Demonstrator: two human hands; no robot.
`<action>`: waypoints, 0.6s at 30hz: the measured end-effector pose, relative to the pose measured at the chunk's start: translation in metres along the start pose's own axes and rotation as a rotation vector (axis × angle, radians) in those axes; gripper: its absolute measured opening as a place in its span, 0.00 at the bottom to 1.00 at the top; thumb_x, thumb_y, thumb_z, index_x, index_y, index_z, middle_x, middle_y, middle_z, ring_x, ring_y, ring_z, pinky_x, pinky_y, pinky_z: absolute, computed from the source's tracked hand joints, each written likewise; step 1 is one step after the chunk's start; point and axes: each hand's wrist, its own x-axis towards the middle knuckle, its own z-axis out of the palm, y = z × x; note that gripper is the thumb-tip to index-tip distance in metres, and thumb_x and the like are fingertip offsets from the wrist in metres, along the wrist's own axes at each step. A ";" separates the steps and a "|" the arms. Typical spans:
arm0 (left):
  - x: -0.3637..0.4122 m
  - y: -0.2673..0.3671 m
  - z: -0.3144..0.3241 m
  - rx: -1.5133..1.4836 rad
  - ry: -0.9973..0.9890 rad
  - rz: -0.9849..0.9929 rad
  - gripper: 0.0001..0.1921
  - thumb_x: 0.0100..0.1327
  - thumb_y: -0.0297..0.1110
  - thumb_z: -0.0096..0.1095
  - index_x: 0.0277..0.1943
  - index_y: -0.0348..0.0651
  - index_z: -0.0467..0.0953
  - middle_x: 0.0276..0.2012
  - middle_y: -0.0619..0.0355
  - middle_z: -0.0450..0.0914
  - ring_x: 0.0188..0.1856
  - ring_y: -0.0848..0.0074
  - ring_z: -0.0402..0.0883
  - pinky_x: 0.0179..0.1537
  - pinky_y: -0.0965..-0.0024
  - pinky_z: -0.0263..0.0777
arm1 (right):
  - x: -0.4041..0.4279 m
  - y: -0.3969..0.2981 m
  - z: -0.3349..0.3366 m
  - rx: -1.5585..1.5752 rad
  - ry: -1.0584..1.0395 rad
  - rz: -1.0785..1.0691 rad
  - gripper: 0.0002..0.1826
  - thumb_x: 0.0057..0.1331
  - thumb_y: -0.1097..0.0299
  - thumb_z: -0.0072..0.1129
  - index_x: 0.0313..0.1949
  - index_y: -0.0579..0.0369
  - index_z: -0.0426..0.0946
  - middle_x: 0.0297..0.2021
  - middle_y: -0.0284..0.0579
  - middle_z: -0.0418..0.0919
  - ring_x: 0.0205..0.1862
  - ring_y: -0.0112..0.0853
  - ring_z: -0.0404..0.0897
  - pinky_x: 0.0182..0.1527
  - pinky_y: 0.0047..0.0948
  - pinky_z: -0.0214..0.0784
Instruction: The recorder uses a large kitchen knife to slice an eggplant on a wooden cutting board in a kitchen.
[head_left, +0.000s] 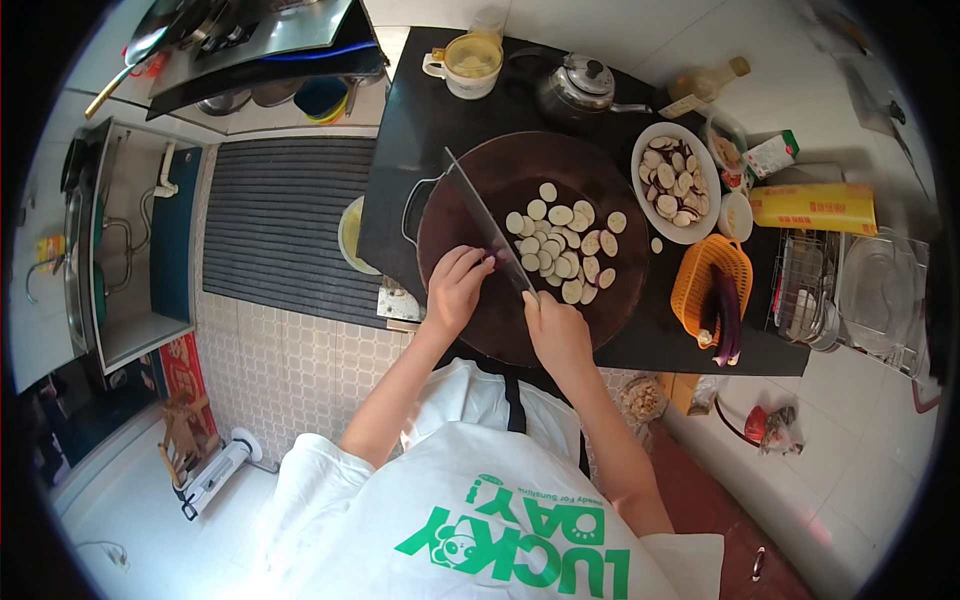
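Note:
On a round brown cutting board lies a loose pile of pale eggplant slices, some with purple skin edges. My right hand grips the handle of a cleaver, its blade slanting across the board to the left of the slices. The fingertips of my left hand hold a short purple eggplant piece against the board beside the blade. The blade and fingers hide part of that piece. A white bowl of eggplant slices stands to the right. Whole purple eggplants rest in an orange plastic basket.
A steel kettle and a white lidded cup stand at the back of the black counter. A glass bottle, a small white bowl, a yellow box and a wire dish rack are on the right. One slice lies off the board.

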 end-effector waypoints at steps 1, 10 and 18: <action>0.000 0.000 0.000 0.009 0.002 0.010 0.11 0.46 0.19 0.67 0.35 0.37 0.79 0.37 0.52 0.79 0.42 0.59 0.77 0.41 0.62 0.73 | 0.004 0.000 0.004 0.001 0.005 0.001 0.20 0.70 0.57 0.42 0.26 0.59 0.70 0.17 0.56 0.75 0.23 0.52 0.78 0.25 0.46 0.70; -0.001 0.000 -0.002 0.022 -0.007 0.015 0.12 0.46 0.20 0.67 0.36 0.37 0.79 0.38 0.51 0.79 0.42 0.59 0.78 0.41 0.62 0.74 | 0.019 -0.004 0.016 -0.053 0.000 0.007 0.20 0.70 0.56 0.42 0.28 0.58 0.71 0.18 0.56 0.76 0.24 0.51 0.79 0.27 0.46 0.71; -0.001 0.003 0.000 0.006 0.045 -0.029 0.12 0.46 0.22 0.69 0.36 0.37 0.78 0.38 0.52 0.81 0.42 0.60 0.79 0.42 0.64 0.75 | -0.022 0.020 -0.001 -0.073 -0.055 0.088 0.19 0.70 0.56 0.43 0.28 0.59 0.71 0.20 0.58 0.76 0.26 0.54 0.77 0.29 0.49 0.69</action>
